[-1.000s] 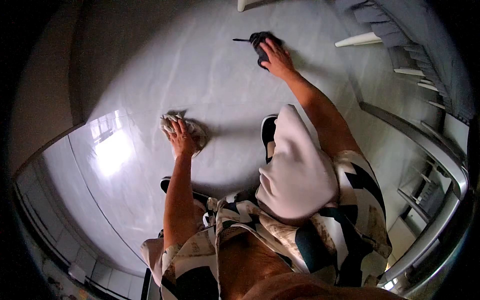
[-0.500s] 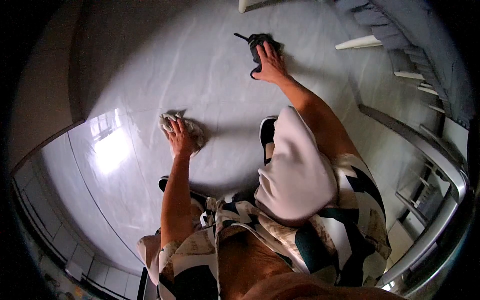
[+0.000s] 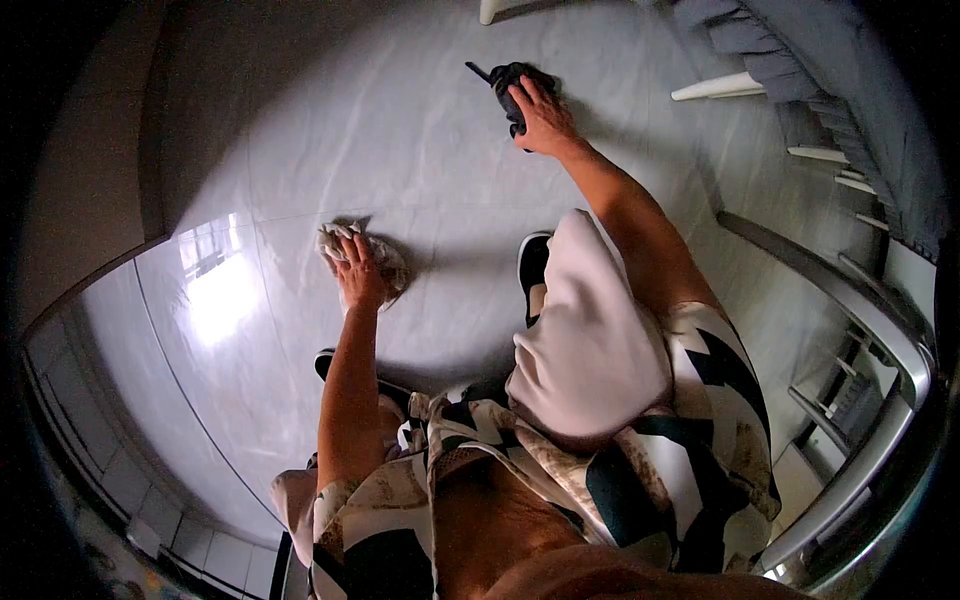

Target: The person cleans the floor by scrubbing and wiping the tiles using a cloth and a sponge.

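Gathered grey fabric (image 3: 850, 110) hangs at the far right corner of the floor (image 3: 430, 130), a white leg (image 3: 718, 87) jutting out beside it; a pale leg (image 3: 488, 10) stands at the far edge. A curved silver frame (image 3: 912, 352) bends along the right edge. A dim brownish panel (image 3: 90, 170) borders the left edge, white tiles (image 3: 195, 540) line the near left corner, and a bright reflection (image 3: 222, 298) lies near the panel.

Floor (image 3: 420, 170): pale grey, glossy, streaked with white marble-like veining, crossed by thin straight joints; bright window-like reflection (image 3: 222, 292) at left, shadow toward upper left. Left side: dark flat panel (image 3: 90, 160), with pale tiles (image 3: 193, 541) at lower left. Right side: grey ruffled cloth (image 3: 795, 75), white tapered legs (image 3: 718, 87), curved metal tube frame (image 3: 826, 264) below
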### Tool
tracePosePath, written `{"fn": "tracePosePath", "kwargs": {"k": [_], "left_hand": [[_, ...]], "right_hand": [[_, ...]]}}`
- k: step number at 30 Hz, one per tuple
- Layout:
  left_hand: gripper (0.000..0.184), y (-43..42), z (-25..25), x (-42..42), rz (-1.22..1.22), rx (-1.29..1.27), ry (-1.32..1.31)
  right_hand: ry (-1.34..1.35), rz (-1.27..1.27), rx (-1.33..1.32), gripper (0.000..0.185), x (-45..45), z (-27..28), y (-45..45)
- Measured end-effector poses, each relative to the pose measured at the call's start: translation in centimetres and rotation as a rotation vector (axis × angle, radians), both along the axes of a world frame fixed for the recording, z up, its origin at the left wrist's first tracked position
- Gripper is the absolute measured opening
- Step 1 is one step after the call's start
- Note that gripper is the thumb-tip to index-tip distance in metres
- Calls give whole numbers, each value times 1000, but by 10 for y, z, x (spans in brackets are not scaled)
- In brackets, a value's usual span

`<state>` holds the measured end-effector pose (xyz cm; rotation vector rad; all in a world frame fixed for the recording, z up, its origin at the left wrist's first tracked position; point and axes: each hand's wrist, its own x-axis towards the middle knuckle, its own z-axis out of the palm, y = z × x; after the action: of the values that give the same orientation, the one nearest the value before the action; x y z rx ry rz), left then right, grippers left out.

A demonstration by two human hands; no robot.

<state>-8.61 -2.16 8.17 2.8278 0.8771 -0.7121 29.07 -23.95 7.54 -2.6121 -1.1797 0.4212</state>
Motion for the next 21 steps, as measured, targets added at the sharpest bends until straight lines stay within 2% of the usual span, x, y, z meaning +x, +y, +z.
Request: {"fn": "tracePosePath", "kwargs": {"k": [4,6,8,11,15,17,21], "left_hand": [[88,-1,3,2,19,-19,-28],[88,-3,-6,-2,-5,51,-44],[87,-5,-2,1,43,7,-16],[87,-2,-7,-2,-1,10,-39],[86,-1,-21,-9,-68,88,-77],[85,-2,-20,-8,-27,16,-108],[83,-2,-19,-7,-30,40,-58]], "right_hand": [[-26,-18,-115,96,-12,19,3],[5,-16,-88,96,-11,19,4],[21,-8,-135,97,-9,20,4],[-27,49,-38,98,5,-5,1],[-1,14,-94,95,-4,13,3],[-22,21,-85,94,-4,7,1],[-49,73,-57,82,11,4,6]]}}
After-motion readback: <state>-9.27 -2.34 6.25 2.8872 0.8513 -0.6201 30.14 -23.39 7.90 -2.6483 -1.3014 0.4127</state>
